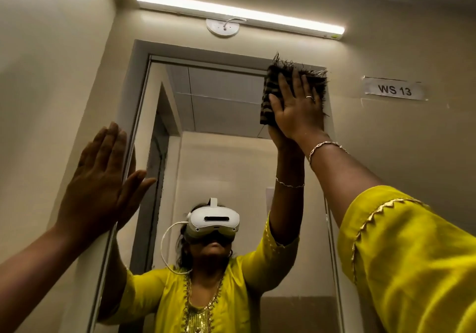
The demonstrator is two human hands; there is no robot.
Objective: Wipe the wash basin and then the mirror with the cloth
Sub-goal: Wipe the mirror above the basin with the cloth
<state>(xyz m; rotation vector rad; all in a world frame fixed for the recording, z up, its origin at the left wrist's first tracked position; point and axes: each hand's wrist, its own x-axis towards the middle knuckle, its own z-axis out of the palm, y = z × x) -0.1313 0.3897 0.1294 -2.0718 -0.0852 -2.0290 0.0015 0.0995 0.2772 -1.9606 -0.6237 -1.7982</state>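
Observation:
A tall framed mirror [219, 152] fills the middle of the wall ahead. My right hand [298, 105] presses a dark, striped, frayed cloth [273, 87] flat against the mirror's top right corner, fingers spread over it. My left hand [103, 178] rests flat and empty on the mirror's left frame edge, fingers apart and pointing up. The mirror reflects a person in a yellow top with a white headset, both arms raised. The wash basin is out of view.
A lit tube light [239, 13] runs along the wall above the mirror, with a round white fitting [222, 27] under it. A paper label reading "WS 13" [394, 90] is stuck on the wall right of the mirror. A side wall stands close on the left.

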